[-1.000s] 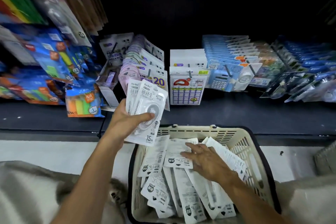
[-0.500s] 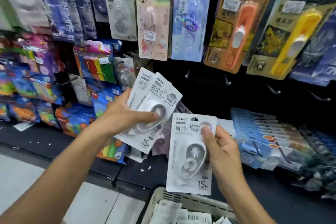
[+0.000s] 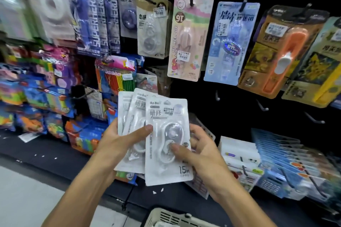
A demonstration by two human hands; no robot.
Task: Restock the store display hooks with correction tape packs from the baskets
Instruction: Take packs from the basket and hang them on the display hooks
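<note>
Three white correction tape packs [image 3: 167, 116] are fanned together in front of the dark display wall. My left hand [image 3: 118, 143] grips the two rear packs from the left, its thumb lying across their fronts. My right hand [image 3: 199, 151] holds the front pack, with the thumb pressing on its clear blister and the fingers behind it. Bare metal hooks [image 3: 263, 106] stick out of the black panel to the right of the packs. The cream basket [image 3: 171, 217] shows only its rim at the bottom edge.
Other hanging packs fill the upper wall: a pink one [image 3: 190, 38], a blue one [image 3: 228, 42], an orange one [image 3: 282, 51]. Colourful stationery crowds the left side. Rows of blue packs [image 3: 280, 155] lie on the lower shelf at right.
My right hand lifted one pack out of the basket and brought it up against the two in my left hand. My view rose from the basket to the hook wall.
</note>
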